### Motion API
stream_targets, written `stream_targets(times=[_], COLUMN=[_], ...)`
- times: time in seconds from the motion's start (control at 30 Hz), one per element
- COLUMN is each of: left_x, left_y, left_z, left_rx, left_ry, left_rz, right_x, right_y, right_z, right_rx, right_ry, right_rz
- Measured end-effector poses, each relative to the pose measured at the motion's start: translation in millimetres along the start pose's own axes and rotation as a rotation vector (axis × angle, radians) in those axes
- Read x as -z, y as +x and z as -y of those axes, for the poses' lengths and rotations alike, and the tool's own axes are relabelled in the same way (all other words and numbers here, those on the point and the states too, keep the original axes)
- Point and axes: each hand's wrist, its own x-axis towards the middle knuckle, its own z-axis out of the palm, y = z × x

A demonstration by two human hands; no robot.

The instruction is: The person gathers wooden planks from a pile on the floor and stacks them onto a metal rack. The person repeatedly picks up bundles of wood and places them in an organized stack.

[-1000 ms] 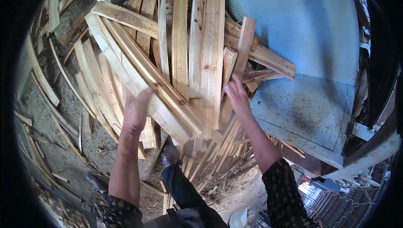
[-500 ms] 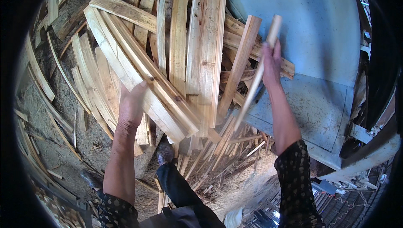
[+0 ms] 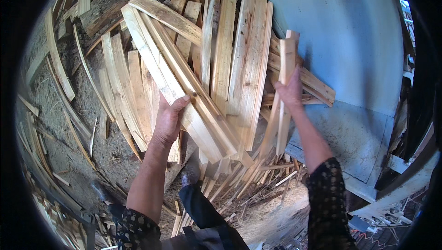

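Observation:
My left hand is closed on a bundle of long pale wooden boards, its thumb lying over their near edge. The bundle slants from upper left to lower middle, above the wood pile. On the right, my right hand is wrapped round narrow wooden slats, two by the look of their top ends. They stand steeply tilted, their tops above my fist. Blur softens their lower ends. Between my hands lie more long boards of the pile. The undersides of both bundles are hidden.
A pale blue metal panel rises at the right, with a flat blue ledge below. Thin slats lie on the dirt floor at the left. Loose offcuts and sawdust spread near my feet. A crosswise board rests at the far side.
My right hand has brought its slat against the one that leaned beside it and now grips them together. My left hand keeps hold of its boards. The whole view has shifted.

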Motion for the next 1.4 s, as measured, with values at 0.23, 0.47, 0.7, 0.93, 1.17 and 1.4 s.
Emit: stream_targets(times=[0.23,0.47,0.7,0.93,1.17,1.4], left_x=[-2,-3,-16,-27,-15,21], left_y=[1,2,4,-16,-21,-84], left_z=[-4,-7,0,-9,-2,16], left_rx=[0.038,0.138,0.228,0.256,0.283,0.423], left_ry=[-0.032,-0.093,-0.048,0.005,-0.075,0.142], left_rz=[0.029,-0.035,0.035,-0.029,0.002,0.015], right_x=[70,0,-37,-10,-15,-23], right_y=[57,-6,-41,-62,-73,-148], right_z=[128,49,54,86,97,79], right_rx=[0.309,-0.156,-0.378,0.04,-0.076,-0.187], right_ry=[0.407,0.676,0.731,0.943,1.03,0.992], right_rz=[0.352,0.422,0.224,0.602,0.581,0.576])
